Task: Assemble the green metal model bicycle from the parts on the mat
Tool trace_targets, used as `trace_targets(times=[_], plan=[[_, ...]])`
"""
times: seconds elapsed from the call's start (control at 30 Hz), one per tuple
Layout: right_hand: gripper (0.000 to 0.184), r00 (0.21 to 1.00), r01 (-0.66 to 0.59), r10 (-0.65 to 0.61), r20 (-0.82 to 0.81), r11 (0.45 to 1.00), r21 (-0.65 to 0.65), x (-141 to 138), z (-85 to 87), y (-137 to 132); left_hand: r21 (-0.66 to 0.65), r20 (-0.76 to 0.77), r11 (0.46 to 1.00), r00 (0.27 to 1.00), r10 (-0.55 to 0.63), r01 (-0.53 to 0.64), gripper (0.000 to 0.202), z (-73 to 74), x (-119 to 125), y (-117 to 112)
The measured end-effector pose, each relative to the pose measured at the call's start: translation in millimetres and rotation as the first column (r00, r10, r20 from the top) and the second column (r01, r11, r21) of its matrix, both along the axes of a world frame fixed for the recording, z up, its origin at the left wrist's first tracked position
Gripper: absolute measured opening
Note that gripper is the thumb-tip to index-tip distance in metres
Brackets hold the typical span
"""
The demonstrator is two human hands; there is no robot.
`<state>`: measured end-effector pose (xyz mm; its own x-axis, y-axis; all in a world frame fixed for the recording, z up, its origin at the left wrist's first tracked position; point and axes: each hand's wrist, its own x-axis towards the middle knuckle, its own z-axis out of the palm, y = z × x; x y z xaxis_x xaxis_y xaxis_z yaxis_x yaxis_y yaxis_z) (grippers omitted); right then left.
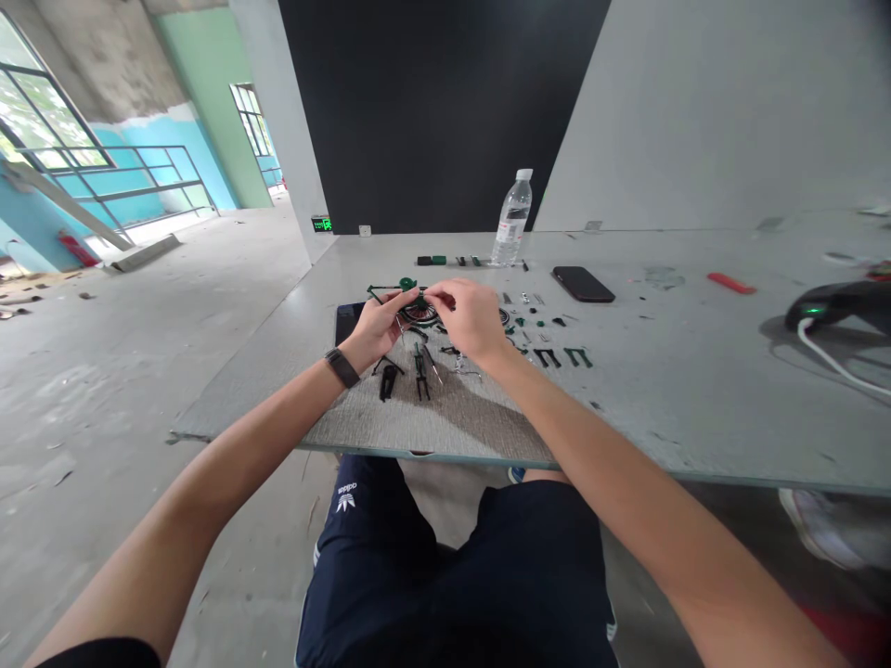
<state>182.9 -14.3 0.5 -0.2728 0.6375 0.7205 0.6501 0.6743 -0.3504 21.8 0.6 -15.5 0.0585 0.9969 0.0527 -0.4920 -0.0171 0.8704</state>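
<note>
Above the table my left hand [381, 325] grips a small green model bicycle frame [380, 294], its thumb pressed along the near side. My right hand [468, 311] is closed in a pinch against the same model; whatever sits between its fingertips is too small to make out. A small wheel [420, 314] with reddish spokes shows just below the fingertips. Under the hands lie a green-and-black fork [421, 371], a black part [388, 380] and several thin metal pieces. Behind my right hand another wheel [505, 317] is partly hidden.
Small green and black parts [577, 356] lie in rows right of my hands. A water bottle [512, 218] stands at the back, near a black phone [583, 284]. A dark tablet-like object [346, 323] is partly under my left hand. Farther right are a red piece [730, 283] and a cabled black device [835, 306].
</note>
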Motion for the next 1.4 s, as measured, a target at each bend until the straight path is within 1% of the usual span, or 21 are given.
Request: trace_targets(times=[0.17,0.23,0.37,0.5,0.57,0.63,0.73,0.83,1.0,1.07,1.23,1.4], plan=[[0.019,0.997,0.020,-0.023,0.069,0.999,0.034,1.5,-0.4,0.3,-0.002,0.001,1.000,1.000,-0.010,0.010,0.011,1.9,0.6,-2.4],[0.017,0.997,0.027,-0.030,0.072,0.999,0.040,1.9,0.1,0.3,0.013,0.007,1.000,1.000,-0.016,0.015,0.011,1.6,0.8,-2.4],[0.012,1.000,0.014,-0.014,-0.004,1.000,-0.014,2.1,1.8,1.0,0.031,0.002,1.000,1.000,-0.003,0.003,0.014,0.3,1.0,-0.8],[0.011,0.996,-0.036,0.028,-0.085,0.996,-0.087,2.3,1.8,3.0,0.025,0.026,0.999,0.999,0.027,-0.027,0.016,-1.1,0.1,1.5],[0.013,0.995,-0.055,0.047,-0.091,0.995,-0.086,2.4,0.6,3.9,0.016,0.017,1.000,1.000,0.026,-0.026,0.015,-1.7,-0.9,2.1],[0.016,0.997,-0.055,0.052,-0.058,0.997,-0.051,2.4,-0.9,4.3,0.008,0.003,1.000,1.000,0.021,-0.021,0.015,-2.1,-1.9,2.4],[0.023,0.999,-0.038,0.038,0.034,0.999,0.009,1.7,-3.3,4.5,0.016,0.001,1.000,1.000,0.009,-0.009,0.014,-2.0,-2.5,2.0],[0.027,0.995,-0.029,0.026,0.100,0.999,0.033,0.8,-4.8,4.5,0.027,0.017,1.000,1.000,0.006,-0.007,0.013,-1.4,-2.2,1.6],[0.028,0.995,-0.051,0.047,0.094,0.998,0.048,2.0,-5.1,4.7,0.014,0.025,1.000,1.000,0.012,-0.013,0.014,-0.2,-2.1,1.8],[0.030,0.991,-0.062,0.054,0.122,0.996,0.067,3.5,-4.8,5.3,0.006,0.021,1.000,1.000,0.013,-0.013,0.013,0.1,-2.4,1.9],[0.037,0.963,-0.082,0.047,0.266,0.989,0.123,6.7,-3.2,4.1,-0.025,0.040,1.000,0.999,0.019,-0.018,0.010,1.1,-2.6,1.2],[0.039,0.919,-0.042,-0.018,0.393,0.989,0.143,6.7,0.8,-3.5,-0.043,0.056,0.999,0.998,0.028,-0.026,0.011,1.4,-1.9,0.4]])
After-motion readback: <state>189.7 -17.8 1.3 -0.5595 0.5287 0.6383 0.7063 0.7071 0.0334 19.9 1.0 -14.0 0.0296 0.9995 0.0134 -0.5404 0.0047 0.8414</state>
